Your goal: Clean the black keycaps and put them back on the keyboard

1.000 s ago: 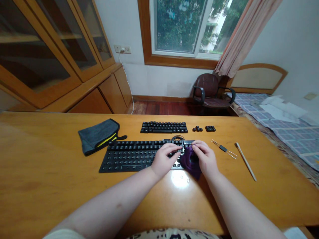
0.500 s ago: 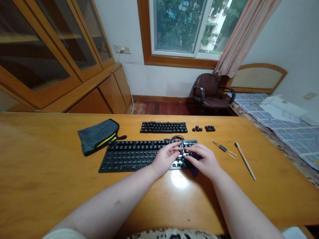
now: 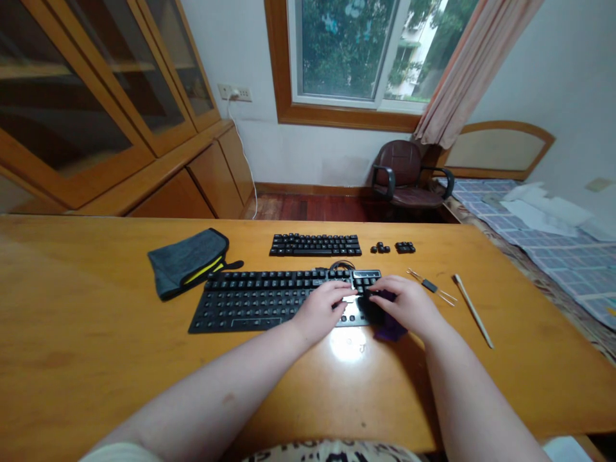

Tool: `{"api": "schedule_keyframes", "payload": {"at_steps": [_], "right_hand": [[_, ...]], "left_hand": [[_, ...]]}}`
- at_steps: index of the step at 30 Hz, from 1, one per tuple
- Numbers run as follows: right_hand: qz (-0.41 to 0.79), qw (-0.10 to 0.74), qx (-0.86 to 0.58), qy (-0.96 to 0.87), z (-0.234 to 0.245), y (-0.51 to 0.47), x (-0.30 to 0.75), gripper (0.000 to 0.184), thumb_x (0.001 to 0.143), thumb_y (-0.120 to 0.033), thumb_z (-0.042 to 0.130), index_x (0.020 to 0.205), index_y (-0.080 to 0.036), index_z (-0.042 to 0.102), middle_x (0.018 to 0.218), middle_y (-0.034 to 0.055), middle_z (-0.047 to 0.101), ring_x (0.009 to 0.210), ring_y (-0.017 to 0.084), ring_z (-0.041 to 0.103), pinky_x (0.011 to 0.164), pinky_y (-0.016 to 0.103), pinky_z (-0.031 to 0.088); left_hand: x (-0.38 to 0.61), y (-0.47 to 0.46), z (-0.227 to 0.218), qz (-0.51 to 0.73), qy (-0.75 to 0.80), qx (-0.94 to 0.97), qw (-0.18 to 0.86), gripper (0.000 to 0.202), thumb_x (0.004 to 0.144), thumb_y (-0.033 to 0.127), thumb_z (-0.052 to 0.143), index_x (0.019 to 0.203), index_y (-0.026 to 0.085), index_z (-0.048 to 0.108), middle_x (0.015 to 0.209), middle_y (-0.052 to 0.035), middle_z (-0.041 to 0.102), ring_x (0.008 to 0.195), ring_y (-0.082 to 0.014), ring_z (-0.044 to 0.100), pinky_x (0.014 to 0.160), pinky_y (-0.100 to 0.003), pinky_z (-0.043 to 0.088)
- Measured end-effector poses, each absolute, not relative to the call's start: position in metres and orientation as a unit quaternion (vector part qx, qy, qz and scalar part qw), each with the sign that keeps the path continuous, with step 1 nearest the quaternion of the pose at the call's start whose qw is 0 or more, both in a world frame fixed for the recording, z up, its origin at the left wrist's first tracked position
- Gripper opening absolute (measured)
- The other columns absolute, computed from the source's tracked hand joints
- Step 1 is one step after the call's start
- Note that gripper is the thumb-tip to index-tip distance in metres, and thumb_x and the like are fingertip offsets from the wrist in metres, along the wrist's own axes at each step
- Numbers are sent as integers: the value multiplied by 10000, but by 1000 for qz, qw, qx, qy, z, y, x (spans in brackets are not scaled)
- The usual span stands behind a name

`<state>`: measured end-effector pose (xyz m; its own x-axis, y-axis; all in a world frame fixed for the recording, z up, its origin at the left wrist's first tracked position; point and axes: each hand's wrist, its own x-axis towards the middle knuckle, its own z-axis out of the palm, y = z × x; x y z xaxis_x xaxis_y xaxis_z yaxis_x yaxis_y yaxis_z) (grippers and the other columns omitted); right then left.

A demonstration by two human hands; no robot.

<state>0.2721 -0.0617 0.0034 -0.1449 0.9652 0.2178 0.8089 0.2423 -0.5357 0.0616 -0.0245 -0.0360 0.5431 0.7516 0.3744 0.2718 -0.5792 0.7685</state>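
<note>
A black keyboard lies on the table, most of its keycaps off and the switches bare, with the top row of keycaps still on. My left hand rests over its right part, fingers stretched out and touching the board. At the number pad my right hand has thumb and fingers closed on a dark purple cloth, which hangs below the palm over the keyboard's right edge. The fingertips partly hide the spot they touch.
Loose black keycaps stand in rows behind the keyboard, with smaller keycap groups to their right. A wire keycap puller and a thin pale brush lie at the right. A folded grey cloth with yellow lining is at the left.
My right hand has shifted right, away from my left hand, and more of the purple cloth shows. My left hand has moved slightly down with its fingers straighter.
</note>
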Motion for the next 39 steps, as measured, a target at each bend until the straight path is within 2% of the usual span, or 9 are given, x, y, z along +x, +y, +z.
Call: {"api": "schedule_keyframes", "payload": {"at_steps": [5, 18, 21, 26, 31, 39], "right_hand": [[151, 195, -618, -746, -5, -59, 264, 128, 719, -239, 624, 833, -235, 681, 875, 30, 660, 808, 182, 615, 754, 308, 477], [154, 176, -628, -742, -8, -58, 258, 138, 707, -209, 625, 823, -235, 694, 866, 29, 659, 800, 171, 612, 742, 283, 465], [151, 178, -622, -748, -12, -57, 258, 142, 719, -234, 625, 838, -240, 702, 887, 30, 657, 795, 167, 613, 739, 276, 466], [138, 168, -624, -750, -16, -56, 259, 131, 744, -253, 608, 829, -248, 707, 881, 18, 641, 768, 151, 604, 707, 258, 459], [116, 157, -641, -743, -10, -59, 254, 106, 753, -264, 593, 736, -240, 695, 825, 12, 630, 727, 140, 592, 655, 239, 434], [100, 84, -666, -734, 1, -65, 247, 160, 776, -273, 535, 760, -258, 694, 836, 5, 625, 696, 131, 581, 595, 229, 384]], "left_hand": [[62, -24, -34, 335, 309, 840, 295, 433, 715, -13, 451, 1027, 216, 645, 1145, -59, 574, 1067, -177, 533, 954, -359, 436], [60, -23, -34, 291, 307, 864, 271, 454, 710, -16, 419, 1027, 214, 648, 1168, -55, 560, 1081, -191, 508, 965, -384, 415], [60, -24, -34, 277, 326, 875, 225, 406, 717, 16, 462, 1022, 207, 652, 1150, -61, 577, 1081, -208, 492, 967, -398, 400], [60, -28, -30, 247, 331, 897, 155, 332, 768, 126, 517, 1048, 257, 639, 1221, -52, 540, 1218, -256, 365, 1017, -478, 303], [61, -32, -29, 214, 302, 920, 132, 357, 793, 262, 546, 1148, 293, 573, 1343, -60, 422, 1298, -285, 248, 1054, -552, 174], [61, -33, -27, 193, 315, 920, 130, 378, 785, 286, 563, 1162, 305, 561, 1379, -59, 375, 1325, -297, 183, 1064, -566, 105]]}}
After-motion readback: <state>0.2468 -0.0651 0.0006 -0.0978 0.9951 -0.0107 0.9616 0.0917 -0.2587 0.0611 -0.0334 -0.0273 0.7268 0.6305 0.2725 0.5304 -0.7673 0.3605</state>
